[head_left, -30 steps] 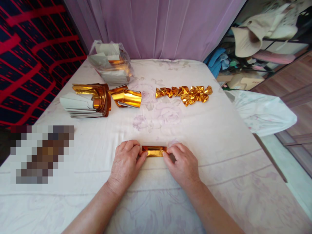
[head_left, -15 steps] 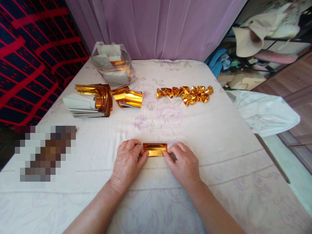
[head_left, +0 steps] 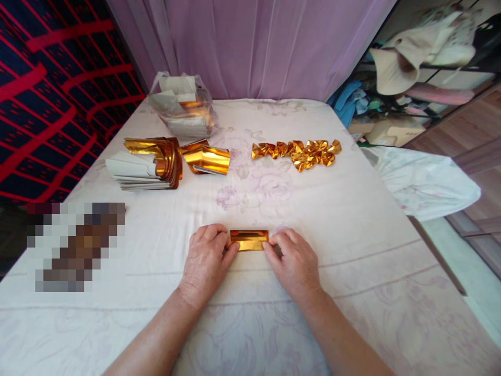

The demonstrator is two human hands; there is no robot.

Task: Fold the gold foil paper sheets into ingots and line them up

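Note:
A small folded strip of gold foil paper [head_left: 249, 241] lies flat on the cloth between my hands, its long side running left to right. My left hand [head_left: 208, 257] pinches its left end, thumb on the near corner and fingers curled. At the opposite end, my right hand [head_left: 293, 259] grips the near right corner the same way. Beyond them, to the left, are a fanned stack of gold-and-white foil paper [head_left: 145, 166] and a few loose curled gold sheets [head_left: 206, 158]. Several folded gold foil pieces [head_left: 299, 150] form a crumpled-looking group at the far right.
A clear plastic bag [head_left: 183, 107] with more foil paper stands at the back left. The table wears a pale floral cloth [head_left: 250, 334]. Behind it hangs a purple curtain [head_left: 238, 47]. Shelves with a beige hat [head_left: 395, 70] and a white bag [head_left: 430, 180] are on the right. A blurred patch covers something at left.
The view shifts very slightly. Both hands keep hold of the folded foil strip, with hardly any movement.

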